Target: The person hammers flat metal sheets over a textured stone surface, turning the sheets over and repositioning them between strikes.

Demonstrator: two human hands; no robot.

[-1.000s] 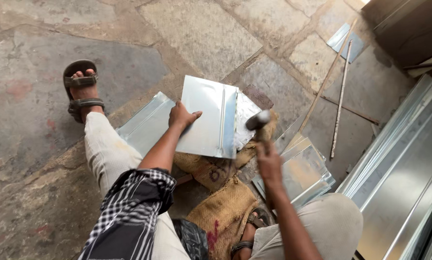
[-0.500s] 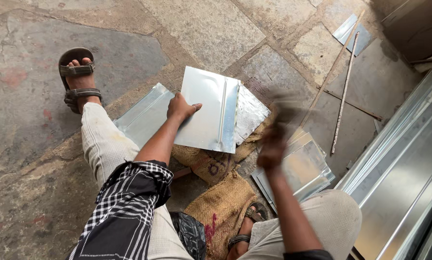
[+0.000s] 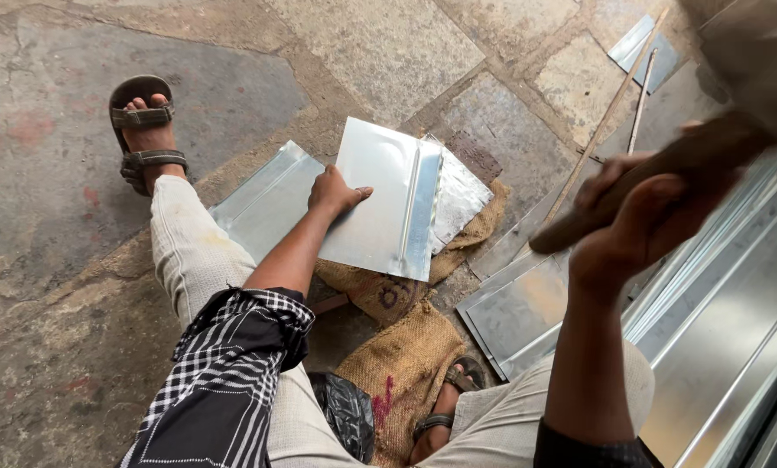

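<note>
The folded metal sheet point(image 3: 380, 204) lies on the burlap sacking point(image 3: 406, 364) on the stone floor point(image 3: 362, 43). The left hand point(image 3: 336, 191) rests on the sheet's left edge, fingers spread flat, pinning it without gripping. To the right of the sheet, raised and close to the camera, the right hand point(image 3: 640, 225) is closed around a blurred wooden handle point(image 3: 648, 178), probably a hammer's. More sheets point(image 3: 518, 316) lie right of the sheet.

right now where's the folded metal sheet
In the head view it lies mid-frame on burlap sacking, the folded metal sheet pressed flat by the left hand, with the raised right hand to its right.
</note>
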